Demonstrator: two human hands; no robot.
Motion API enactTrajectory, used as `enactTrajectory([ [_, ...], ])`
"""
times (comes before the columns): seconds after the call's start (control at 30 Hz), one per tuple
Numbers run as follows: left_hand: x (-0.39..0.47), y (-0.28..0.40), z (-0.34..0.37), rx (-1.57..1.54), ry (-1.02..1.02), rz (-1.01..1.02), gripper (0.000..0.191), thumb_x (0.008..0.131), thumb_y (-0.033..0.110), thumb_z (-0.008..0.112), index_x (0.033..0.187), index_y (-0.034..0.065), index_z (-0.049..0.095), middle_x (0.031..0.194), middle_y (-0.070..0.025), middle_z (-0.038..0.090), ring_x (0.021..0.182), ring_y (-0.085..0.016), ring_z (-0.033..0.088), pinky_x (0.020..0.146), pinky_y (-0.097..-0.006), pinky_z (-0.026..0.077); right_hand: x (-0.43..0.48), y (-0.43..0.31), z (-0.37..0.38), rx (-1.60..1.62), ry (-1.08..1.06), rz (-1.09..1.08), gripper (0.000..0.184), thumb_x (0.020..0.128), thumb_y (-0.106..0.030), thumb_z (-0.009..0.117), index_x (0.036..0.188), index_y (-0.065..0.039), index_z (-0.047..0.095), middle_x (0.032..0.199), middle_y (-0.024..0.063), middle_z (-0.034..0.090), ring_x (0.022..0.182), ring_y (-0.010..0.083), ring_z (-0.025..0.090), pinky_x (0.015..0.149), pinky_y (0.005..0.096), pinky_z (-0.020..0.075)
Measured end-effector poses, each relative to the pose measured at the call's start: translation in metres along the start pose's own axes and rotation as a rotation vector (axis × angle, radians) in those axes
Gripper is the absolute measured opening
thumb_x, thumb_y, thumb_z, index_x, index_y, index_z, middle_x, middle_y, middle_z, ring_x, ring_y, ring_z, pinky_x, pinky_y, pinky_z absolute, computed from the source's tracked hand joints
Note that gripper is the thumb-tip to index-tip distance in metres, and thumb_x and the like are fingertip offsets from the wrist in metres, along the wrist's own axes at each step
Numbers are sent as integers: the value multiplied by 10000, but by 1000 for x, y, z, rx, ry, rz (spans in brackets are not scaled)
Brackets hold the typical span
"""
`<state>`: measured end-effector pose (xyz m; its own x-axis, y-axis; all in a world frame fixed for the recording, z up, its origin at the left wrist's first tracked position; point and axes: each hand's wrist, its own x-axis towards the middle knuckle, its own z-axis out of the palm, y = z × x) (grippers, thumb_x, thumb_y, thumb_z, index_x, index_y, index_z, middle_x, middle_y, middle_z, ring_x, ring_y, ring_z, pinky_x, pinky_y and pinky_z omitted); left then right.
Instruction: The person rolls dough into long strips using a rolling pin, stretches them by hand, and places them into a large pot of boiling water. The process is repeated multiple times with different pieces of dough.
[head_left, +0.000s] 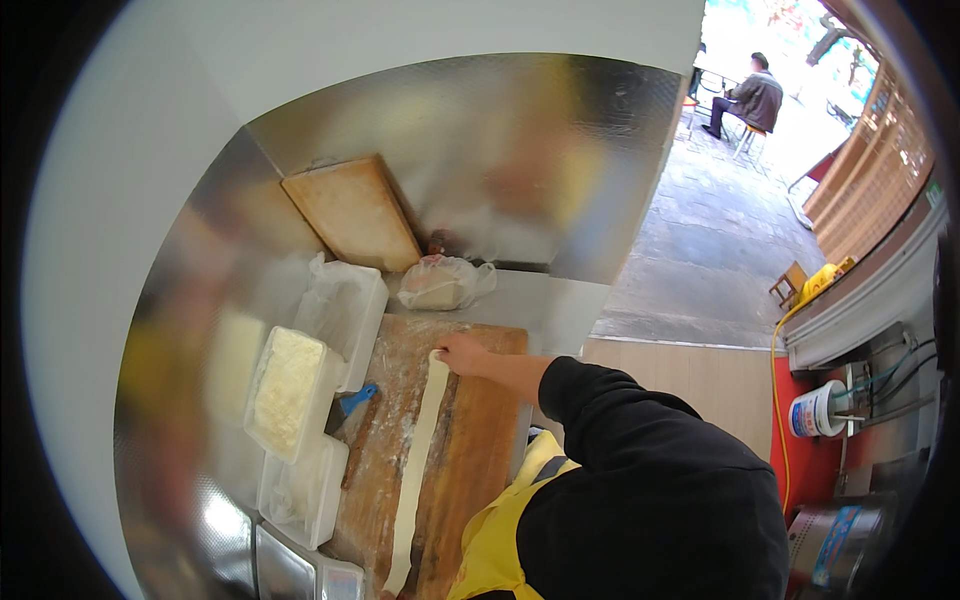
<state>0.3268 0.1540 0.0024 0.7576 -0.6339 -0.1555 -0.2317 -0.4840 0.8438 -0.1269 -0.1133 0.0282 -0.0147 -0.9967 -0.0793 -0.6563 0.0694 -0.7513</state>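
Observation:
A long flat strip of pale dough (421, 442) lies lengthwise on a floured wooden board (480, 435). My right hand (463, 355) pinches its far end, with the arm in a black sleeve stretched across the board's edge. Only a few fingertips of my left hand (388, 595) show at the bottom rim, touching the near end of the strip; the rest is cut off. Left of the dough lie a thin wooden rolling pin (360, 442) and a scraper with a blue handle (358, 400).
White plastic tubs line the board's left side, one holding pale flour (289, 390). A digital scale (289, 566) stands below them. Behind are a bagged block (439, 289) and a leaning wooden board (356, 214). Outside the doorway a person (756, 97) sits on a stool.

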Motion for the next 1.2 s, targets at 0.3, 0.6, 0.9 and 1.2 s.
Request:
enactTrajectory([
  [0.3, 31, -17, -55, 246, 63, 105, 190, 949, 236, 619, 1038, 78, 676, 819, -75, 659, 591, -179, 556, 495, -346, 451, 4, -32, -149, 586, 150, -253, 237, 982, -247, 658, 911, -22, 654, 726, 43, 615, 659, 122, 599, 588, 339, 484],
  [0.6, 20, -137, -393, 697, 445, -209, 221, 960, 298, 620, 988, 101, 717, 745, -60, 662, 545, -165, 541, 472, -352, 434, 11, 93, -124, 864, 220, 121, 135, 950, -113, 624, 1009, -30, 713, 947, 66, 731, 904, 207, 668, 827, 373, 538],
  [0.9, -17, -198, -377, 29, 565, -446, 204, 961, 176, 677, 1000, -18, 728, 733, -66, 668, 541, -139, 547, 468, -322, 412, 1, 63, -111, 353, 91, 177, 232, 1034, -251, 618, 1013, -38, 706, 787, -16, 629, 676, 68, 532, 621, 262, 442],
  [1.2, -34, -12, -217, 272, 214, 251, 160, 960, 140, 704, 1052, 13, 734, 833, -20, 692, 756, -93, 579, 701, -271, 487, -49, -66, -10, 497, -344, -75, 154, 1050, -176, 596, 1112, -65, 684, 921, -29, 653, 806, 58, 600, 726, 247, 506],
])
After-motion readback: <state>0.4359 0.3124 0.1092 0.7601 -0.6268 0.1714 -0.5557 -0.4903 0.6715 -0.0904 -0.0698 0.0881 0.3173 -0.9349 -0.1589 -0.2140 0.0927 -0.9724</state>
